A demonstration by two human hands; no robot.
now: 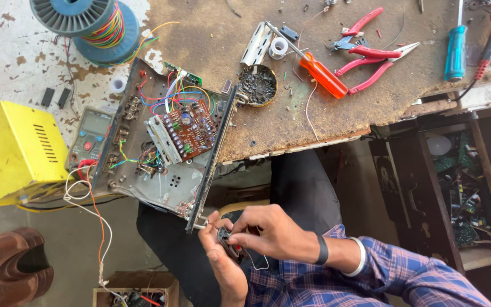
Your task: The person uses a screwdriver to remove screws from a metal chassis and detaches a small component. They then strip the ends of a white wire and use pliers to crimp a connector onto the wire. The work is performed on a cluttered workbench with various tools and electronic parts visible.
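Note:
My left hand (223,267) and my right hand (271,230) meet over my lap, both closed on a small dark component (229,243) with red parts. A thin white wire loops below it. The hands are right at the lower corner of an open metal chassis (160,187), which leans off the workbench edge toward me. Inside the chassis sit a brown circuit board (188,129) and bundles of coloured wires. My right wrist wears a dark band and a white bangle.
On the worn bench (325,122) lie an orange-handled screwdriver (322,74), red pliers (370,62), a blue screwdriver (456,51) and a round tin of scraps (258,85). A yellow box (12,150), multimeter (89,136) and wire spool (95,25) are left. An open shelf of electronic parts (461,193) is right.

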